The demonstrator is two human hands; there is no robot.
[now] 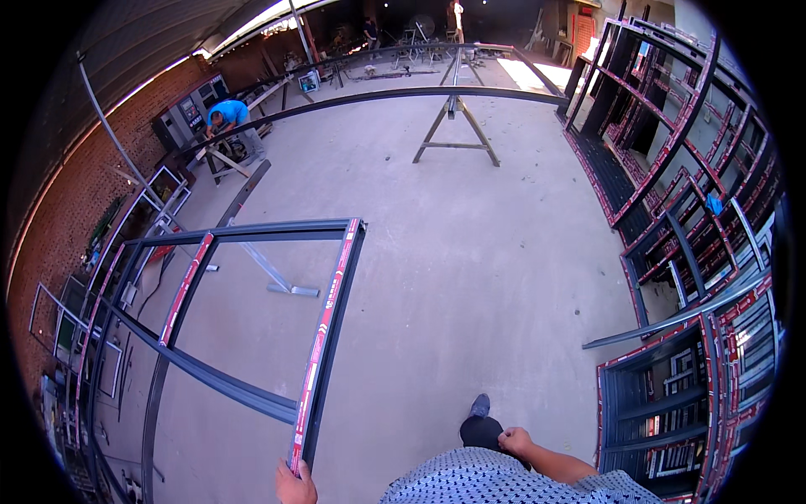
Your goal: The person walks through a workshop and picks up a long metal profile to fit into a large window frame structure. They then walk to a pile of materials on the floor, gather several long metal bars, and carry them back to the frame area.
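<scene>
A large dark grey window frame [220, 388] with crossbars and red-and-white protective tape stands at the left. My left hand [295, 485] is at the near end of its taped side bar, with the thumb and fingers closed about the bar. My right hand [515, 441] hangs in front of my right thigh, its fingers curled in. Whatever it may hold is hidden. Below the frame's upper bar, a pale metal stand leg [281, 277] reaches down to the floor.
A long dark frame lies across A-shaped trestles [456, 139] ahead. Many taped frames [646, 395] lean along the right side. A person in a blue shirt [228, 113] bends over work at the far left. Smaller frames [109, 370] stand against the brick wall.
</scene>
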